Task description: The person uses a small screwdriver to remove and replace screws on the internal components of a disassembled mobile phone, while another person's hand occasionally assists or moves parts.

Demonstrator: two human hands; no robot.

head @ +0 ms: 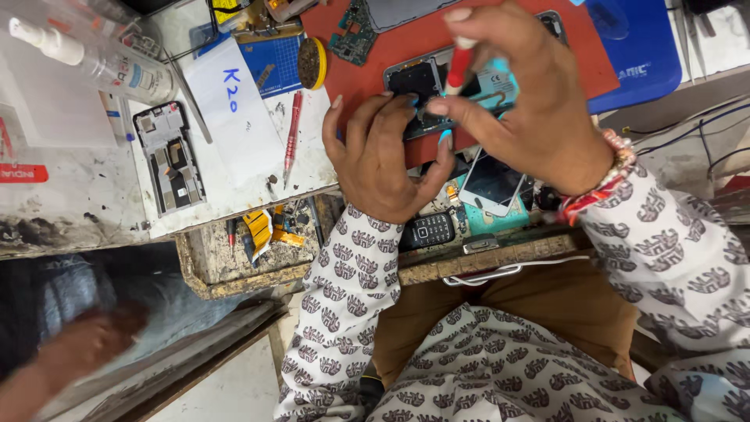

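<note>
A person's left hand [380, 160] pressed flat — fingers together — on an opened phone [437, 92] lying on a red mat [578, 55], while the right hand [525, 101] pinched a red-handled screwdriver [457, 69] upright over it.

We're in a phone repair workshop: opened phone [437, 82] at twelve o'clock, circuit board [353, 35], stripped frame [169, 159] at ten on a scuffed tabletop [62, 203].
</note>
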